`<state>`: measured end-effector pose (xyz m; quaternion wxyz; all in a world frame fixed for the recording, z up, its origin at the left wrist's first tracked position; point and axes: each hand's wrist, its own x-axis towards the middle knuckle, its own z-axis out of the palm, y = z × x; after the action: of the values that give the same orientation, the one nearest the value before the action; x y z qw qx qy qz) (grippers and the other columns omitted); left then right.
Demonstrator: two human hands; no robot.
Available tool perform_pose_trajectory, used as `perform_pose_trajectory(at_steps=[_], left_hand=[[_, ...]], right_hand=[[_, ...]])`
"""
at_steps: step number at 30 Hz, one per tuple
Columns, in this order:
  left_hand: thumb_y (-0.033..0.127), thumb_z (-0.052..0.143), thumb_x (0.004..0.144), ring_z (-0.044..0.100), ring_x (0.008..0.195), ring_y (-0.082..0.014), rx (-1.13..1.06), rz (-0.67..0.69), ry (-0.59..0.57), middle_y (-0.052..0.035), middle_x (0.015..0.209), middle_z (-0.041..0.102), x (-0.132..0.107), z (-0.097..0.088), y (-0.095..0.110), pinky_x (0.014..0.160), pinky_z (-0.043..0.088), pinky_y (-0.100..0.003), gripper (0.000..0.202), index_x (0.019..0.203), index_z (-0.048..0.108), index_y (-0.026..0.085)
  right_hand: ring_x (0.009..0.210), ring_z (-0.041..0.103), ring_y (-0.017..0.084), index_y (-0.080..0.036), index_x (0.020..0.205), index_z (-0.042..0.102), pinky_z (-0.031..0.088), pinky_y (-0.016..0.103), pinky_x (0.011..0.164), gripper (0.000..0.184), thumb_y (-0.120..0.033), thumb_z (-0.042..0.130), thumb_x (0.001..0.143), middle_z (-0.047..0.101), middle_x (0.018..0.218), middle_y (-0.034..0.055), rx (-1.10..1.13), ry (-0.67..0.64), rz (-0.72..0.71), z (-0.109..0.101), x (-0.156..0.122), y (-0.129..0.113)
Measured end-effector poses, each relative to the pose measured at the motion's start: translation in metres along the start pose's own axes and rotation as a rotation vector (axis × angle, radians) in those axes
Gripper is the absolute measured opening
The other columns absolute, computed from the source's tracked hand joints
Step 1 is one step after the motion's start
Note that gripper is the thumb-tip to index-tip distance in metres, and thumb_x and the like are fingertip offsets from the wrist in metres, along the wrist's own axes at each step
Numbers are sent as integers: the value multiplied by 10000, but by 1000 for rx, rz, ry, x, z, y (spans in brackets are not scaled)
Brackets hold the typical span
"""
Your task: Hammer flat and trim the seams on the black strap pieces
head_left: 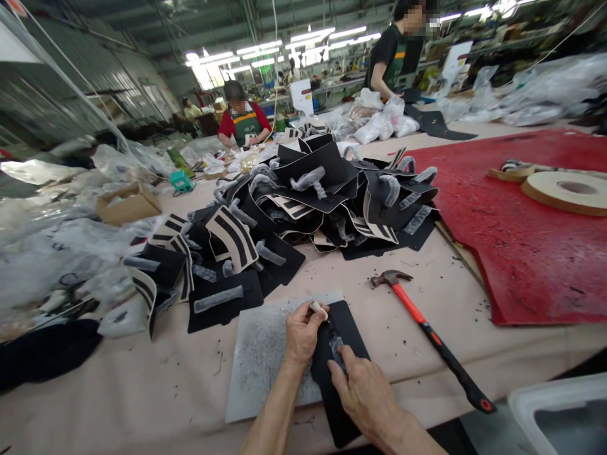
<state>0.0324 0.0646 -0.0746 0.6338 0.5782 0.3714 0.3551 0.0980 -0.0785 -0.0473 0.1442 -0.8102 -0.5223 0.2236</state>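
A flat black panel lies over the right side of a grey, scuffed board. Along the panel runs a strip or handle wrapped in clear plastic. At the panel's upper left edge my left hand is closed, pinching a small whitish piece whose kind I cannot make out. My right hand is closed around the lower part of the plastic-wrapped strip, thumb and forefinger on it. To the right lies a claw hammer with a red and black handle.
A big heap of black panels with plastic-wrapped strips fills the table's middle. A red sheet carries a tape roll at right. Plastic bags and a cardboard box lie left. Two co-workers stand beyond. A white bin sits lower right.
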Motion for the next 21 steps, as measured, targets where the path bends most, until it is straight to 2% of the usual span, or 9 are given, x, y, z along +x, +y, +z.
perform_pose_trajectory(at_steps=[8, 13, 16, 18, 21], left_hand=[[310, 723, 774, 700, 794, -201, 29, 18, 13, -86, 870, 765, 0, 1, 0, 738, 539, -272, 212, 899, 711, 139], [312, 691, 803, 697, 773, -185, 136, 69, 18, -72, 873, 766, -2, 3, 0, 719, 543, -260, 198, 904, 715, 143], [303, 652, 835, 705, 781, -187, 281, 152, 34, -57, 882, 768, -5, 3, -3, 734, 548, -268, 185, 929, 719, 159], [280, 632, 851, 710, 792, -186, 383, 249, 40, -48, 894, 767, -8, 4, -5, 754, 550, -275, 168, 948, 720, 174], [232, 616, 857, 713, 811, -186, 481, 395, 29, -46, 910, 764, -12, 6, -7, 775, 553, -283, 155, 964, 718, 186]], right_hand=[[752, 701, 263, -164, 1050, 539, 340, 301, 580, 242, -311, 352, 1006, 722, 821, 116, 4, -1, -16, 1, 2, 3], [778, 702, 292, -154, 1061, 564, 394, 322, 608, 284, -311, 334, 1002, 720, 835, 125, 44, -23, 6, 1, 1, 2], [841, 702, 298, -130, 1152, 572, 451, 345, 678, 345, -352, 359, 995, 726, 895, 140, 113, -31, -2, -1, -3, 3], [933, 691, 278, -142, 1245, 550, 477, 345, 757, 392, -389, 394, 984, 719, 1021, 141, 182, 0, -63, -8, -6, 10], [1014, 654, 239, -194, 1288, 529, 482, 339, 834, 394, -398, 366, 994, 668, 1162, 118, 186, 165, -109, -26, -4, 40]])
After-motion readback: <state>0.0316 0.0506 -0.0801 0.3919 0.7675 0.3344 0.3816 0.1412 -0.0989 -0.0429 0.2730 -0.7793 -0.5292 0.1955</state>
